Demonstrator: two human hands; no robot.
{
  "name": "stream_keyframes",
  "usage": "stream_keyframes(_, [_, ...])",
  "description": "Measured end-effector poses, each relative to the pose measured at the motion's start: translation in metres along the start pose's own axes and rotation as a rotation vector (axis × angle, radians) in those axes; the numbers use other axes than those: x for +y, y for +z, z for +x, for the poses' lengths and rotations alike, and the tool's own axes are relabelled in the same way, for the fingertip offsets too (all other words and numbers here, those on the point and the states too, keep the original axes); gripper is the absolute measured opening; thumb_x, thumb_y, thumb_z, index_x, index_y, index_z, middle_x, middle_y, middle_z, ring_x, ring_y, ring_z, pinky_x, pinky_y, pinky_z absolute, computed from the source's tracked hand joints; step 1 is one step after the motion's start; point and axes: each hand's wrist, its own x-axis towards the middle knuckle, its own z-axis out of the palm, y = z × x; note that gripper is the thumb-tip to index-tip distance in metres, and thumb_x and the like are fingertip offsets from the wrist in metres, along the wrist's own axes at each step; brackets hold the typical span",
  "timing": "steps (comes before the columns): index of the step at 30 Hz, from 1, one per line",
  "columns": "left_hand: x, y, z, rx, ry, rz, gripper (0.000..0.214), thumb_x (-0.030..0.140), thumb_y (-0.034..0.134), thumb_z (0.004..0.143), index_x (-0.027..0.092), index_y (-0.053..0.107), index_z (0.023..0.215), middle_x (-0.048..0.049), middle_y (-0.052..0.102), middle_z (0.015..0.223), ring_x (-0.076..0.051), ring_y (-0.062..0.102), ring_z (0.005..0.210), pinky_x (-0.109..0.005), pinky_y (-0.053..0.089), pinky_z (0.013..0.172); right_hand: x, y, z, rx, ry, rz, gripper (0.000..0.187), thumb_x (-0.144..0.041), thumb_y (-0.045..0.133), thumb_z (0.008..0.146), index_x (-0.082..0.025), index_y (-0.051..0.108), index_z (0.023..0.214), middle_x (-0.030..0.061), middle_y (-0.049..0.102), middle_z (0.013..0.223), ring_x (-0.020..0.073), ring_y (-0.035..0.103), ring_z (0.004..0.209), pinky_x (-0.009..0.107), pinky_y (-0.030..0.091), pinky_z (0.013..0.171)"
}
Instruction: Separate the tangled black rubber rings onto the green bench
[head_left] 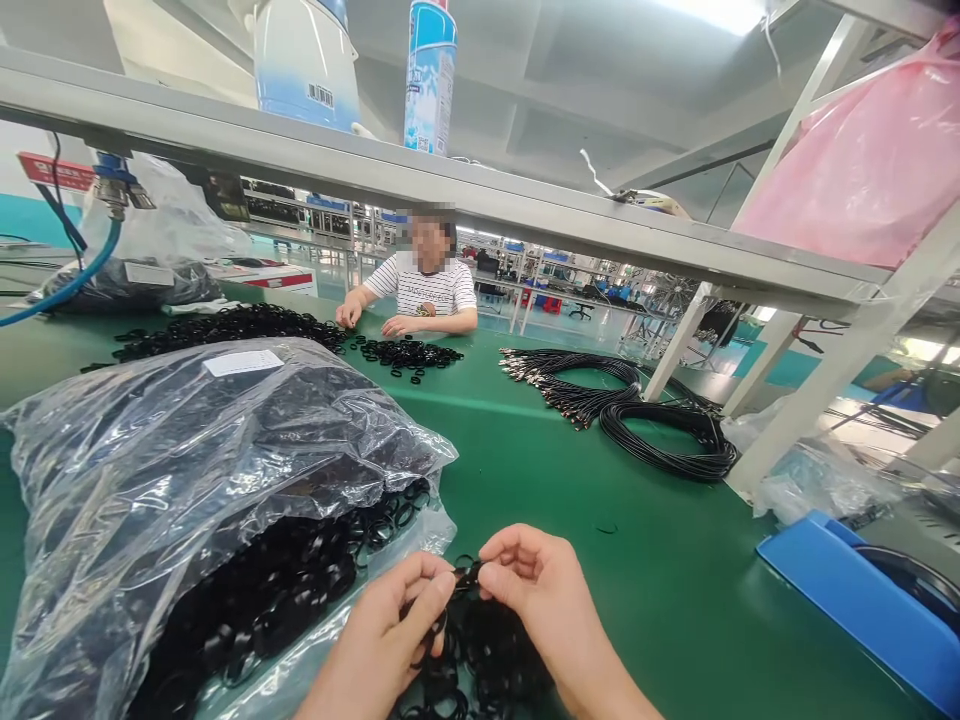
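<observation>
My left hand and my right hand meet near the front edge of the green table. Both pinch the same small clump of black rubber rings between thumb and fingers. Under and between my hands lies a loose heap of black rings. To the left a big clear plastic bag lies open toward me, with several black rings spilling from its mouth.
A person in a striped shirt sits across the table, hands by another ring pile. Coiled black cables lie at the right, near a white frame leg. A blue tray sits at the right edge. A shelf runs overhead.
</observation>
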Motion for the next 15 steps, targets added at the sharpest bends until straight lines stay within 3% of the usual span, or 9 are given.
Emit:
stream_keyframes(5, [-0.004,-0.004,0.005,0.045,0.001,-0.013,0.046,0.065,0.051,0.078,0.021,0.044,0.07,0.0096,0.044,0.047,-0.003,0.02,0.035,-0.015,0.012,0.034,-0.006,-0.01,-0.001,0.189,-0.092,-0.09,0.006,-0.023,0.06,0.077,-0.018,0.063,0.08,-0.0003,0.062,0.074,0.0147,0.057,0.072,0.027,0.045,0.071])
stream_keyframes(7, [-0.004,-0.004,0.005,0.017,-0.005,-0.023,0.046,0.066,0.051,0.078,0.021,0.045,0.072,0.0093,0.045,0.048,-0.002,0.02,0.034,-0.014,0.011,0.033,-0.008,-0.014,-0.002,0.115,-0.123,-0.243,0.011,-0.02,0.055,0.08,-0.02,0.066,0.078,-0.0001,0.064,0.077,0.0155,0.057,0.076,0.028,0.043,0.073])
stream_keyframes(11, [-0.005,0.0,0.004,-0.014,0.01,-0.053,0.049,0.069,0.054,0.074,0.02,0.047,0.075,0.0089,0.047,0.048,-0.002,0.022,0.034,-0.014,0.012,0.033,-0.011,-0.011,-0.007,-0.06,-0.152,-0.488,0.019,-0.015,0.057,0.079,-0.026,0.072,0.081,-0.0004,0.064,0.104,0.0164,0.058,0.092,0.028,0.041,0.076])
stream_keyframes(15, [-0.005,0.001,0.004,-0.024,0.0,-0.053,0.049,0.069,0.055,0.074,0.02,0.048,0.075,0.0091,0.046,0.047,-0.002,0.022,0.035,-0.015,0.013,0.034,-0.012,-0.002,-0.012,-0.119,-0.111,-0.487,0.008,-0.02,0.063,0.077,-0.025,0.069,0.08,-0.0031,0.064,0.088,0.0142,0.055,0.083,0.025,0.039,0.072])
